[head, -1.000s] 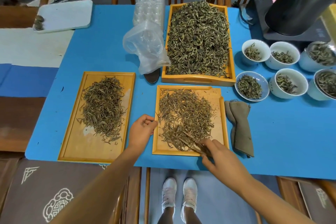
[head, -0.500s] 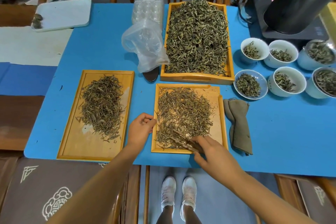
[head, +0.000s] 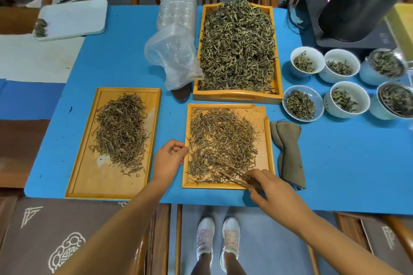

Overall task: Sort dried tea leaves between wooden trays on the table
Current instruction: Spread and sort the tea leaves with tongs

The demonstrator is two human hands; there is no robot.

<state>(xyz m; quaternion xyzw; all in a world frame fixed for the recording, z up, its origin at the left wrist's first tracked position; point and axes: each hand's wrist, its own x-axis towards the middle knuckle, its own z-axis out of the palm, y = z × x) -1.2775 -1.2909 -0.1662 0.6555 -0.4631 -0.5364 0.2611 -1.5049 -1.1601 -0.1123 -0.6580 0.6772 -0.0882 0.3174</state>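
Observation:
A small wooden tray [head: 264, 140] lies in front of me with dried tea leaves [head: 221, 140] spread over it. My right hand [head: 270, 187] grips wooden tweezers [head: 237, 175], whose tips lie among the leaves at the tray's near edge. Against the tray's left rim rests my left hand [head: 169, 158], fingers curled. A longer wooden tray [head: 89, 176] to the left carries a pile of brownish leaves [head: 121, 129]. Behind stands a deep tray [head: 237, 97] heaped with greener leaves [head: 238, 47].
Several white cups [head: 307, 61] with tea sit at the right, beside a black appliance [head: 362, 0]. A folded grey cloth [head: 289, 154] lies right of the small tray. A clear plastic bag [head: 172, 56], plastic containers [head: 177, 11] and a white board [head: 71, 19] lie further back. Chairs surround the blue table [head: 335, 174].
My right hand has drawn the tweezers slightly left and further into the leaves on the small tray. My left hand stays at the tray's rim.

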